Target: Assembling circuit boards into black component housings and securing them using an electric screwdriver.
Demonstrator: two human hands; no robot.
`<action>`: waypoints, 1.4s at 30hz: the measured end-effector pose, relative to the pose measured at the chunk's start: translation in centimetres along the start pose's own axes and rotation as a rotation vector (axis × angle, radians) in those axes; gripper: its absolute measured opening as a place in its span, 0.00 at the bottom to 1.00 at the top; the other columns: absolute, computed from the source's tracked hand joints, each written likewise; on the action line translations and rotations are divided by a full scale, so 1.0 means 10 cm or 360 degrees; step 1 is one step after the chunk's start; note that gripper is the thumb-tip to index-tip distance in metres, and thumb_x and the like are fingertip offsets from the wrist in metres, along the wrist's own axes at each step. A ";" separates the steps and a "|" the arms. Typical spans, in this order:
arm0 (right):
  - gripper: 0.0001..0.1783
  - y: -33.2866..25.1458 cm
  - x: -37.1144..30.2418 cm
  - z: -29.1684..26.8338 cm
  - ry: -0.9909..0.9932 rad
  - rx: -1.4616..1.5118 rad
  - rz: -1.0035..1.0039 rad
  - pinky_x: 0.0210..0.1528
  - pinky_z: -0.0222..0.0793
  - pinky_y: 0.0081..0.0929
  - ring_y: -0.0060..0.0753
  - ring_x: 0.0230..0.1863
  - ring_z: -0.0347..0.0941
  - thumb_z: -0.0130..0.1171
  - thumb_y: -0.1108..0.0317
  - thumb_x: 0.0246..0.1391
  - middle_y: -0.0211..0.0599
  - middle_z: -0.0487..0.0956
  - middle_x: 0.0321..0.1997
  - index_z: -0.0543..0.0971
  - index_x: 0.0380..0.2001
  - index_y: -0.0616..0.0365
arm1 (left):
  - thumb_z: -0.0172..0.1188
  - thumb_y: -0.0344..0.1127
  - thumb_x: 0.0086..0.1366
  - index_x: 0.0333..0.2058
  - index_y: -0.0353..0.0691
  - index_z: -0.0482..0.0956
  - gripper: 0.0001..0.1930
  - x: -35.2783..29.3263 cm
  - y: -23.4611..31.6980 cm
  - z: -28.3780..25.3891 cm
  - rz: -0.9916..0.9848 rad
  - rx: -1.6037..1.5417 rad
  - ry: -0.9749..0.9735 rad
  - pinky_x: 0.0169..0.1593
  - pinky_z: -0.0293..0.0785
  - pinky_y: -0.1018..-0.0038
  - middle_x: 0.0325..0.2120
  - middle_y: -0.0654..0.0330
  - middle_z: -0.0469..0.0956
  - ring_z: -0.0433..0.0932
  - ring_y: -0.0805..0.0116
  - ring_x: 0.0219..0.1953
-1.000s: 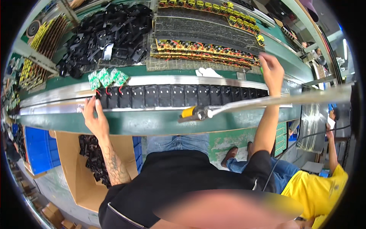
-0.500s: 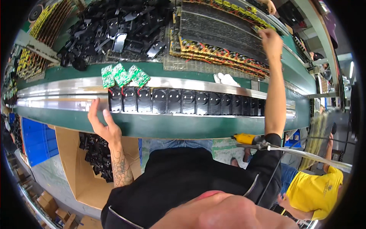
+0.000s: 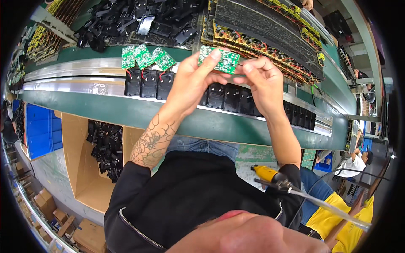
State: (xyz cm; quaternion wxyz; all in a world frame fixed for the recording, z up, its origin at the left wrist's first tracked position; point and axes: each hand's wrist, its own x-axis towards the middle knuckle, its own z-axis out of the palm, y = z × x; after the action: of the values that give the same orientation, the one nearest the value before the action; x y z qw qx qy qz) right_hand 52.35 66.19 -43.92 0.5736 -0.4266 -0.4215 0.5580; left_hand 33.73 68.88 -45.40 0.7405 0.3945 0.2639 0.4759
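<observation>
A green circuit board (image 3: 227, 61) is held up over the row of black plastic housings (image 3: 232, 99), its soldered face showing. My left hand (image 3: 190, 83) grips the board's left part, thumb on top. Close by its right end, my right hand (image 3: 266, 82) is closed in a pinch; a thin dark wire-like piece shows near the fingertips, but what they hold is unclear. Three more green boards (image 3: 143, 56) lean together at the row's left end, with red wires by the housings below them. My forearms and hands cover part of the row.
A metal rail (image 3: 101, 87) runs along the green bench (image 3: 97, 105). Behind lie a heap of black plastic parts (image 3: 114, 25) and stacked trays of boards (image 3: 253, 21). A yellow tool (image 3: 266, 173) hangs near my right arm. A cardboard box (image 3: 80, 168) and blue bin (image 3: 44, 128) stand below.
My right hand has come back from the far trays to the middle. My left hand has moved right and up from the rail. A green board is now between them.
</observation>
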 end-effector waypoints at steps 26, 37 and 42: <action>0.09 0.14 -0.05 0.26 -0.0533 -0.1160 0.0165 0.30 0.64 0.10 0.17 0.26 0.68 0.68 0.80 0.49 0.31 0.81 0.32 0.82 0.35 0.64 | 0.64 0.25 0.64 0.51 0.32 0.79 0.16 -0.26 0.26 -0.55 0.0474 0.0465 0.0612 0.42 0.76 0.84 0.38 0.58 0.82 0.78 0.77 0.35; 0.05 0.35 0.19 0.69 -0.0462 -0.0942 0.0385 0.31 0.64 0.09 0.14 0.27 0.68 0.66 0.78 0.53 0.30 0.81 0.31 0.84 0.34 0.66 | 0.75 0.31 0.54 0.47 0.37 0.84 0.21 -0.15 0.27 -0.78 0.0572 0.0955 0.0482 0.32 0.77 0.84 0.30 0.60 0.83 0.78 0.76 0.26; 0.05 0.46 0.25 0.74 -0.0392 -0.1133 0.0451 0.27 0.62 0.08 0.12 0.24 0.66 0.67 0.75 0.54 0.26 0.80 0.25 0.84 0.34 0.66 | 0.70 0.24 0.58 0.47 0.36 0.83 0.17 -0.18 0.28 -0.81 0.0594 0.1246 0.0459 0.34 0.75 0.89 0.32 0.61 0.81 0.76 0.82 0.30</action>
State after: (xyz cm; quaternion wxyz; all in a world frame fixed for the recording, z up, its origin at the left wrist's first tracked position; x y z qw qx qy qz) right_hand 44.01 68.84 -46.25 0.2526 -0.5825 -0.5910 0.4976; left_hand 25.40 70.63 -47.53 0.3927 0.6152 0.4488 0.5156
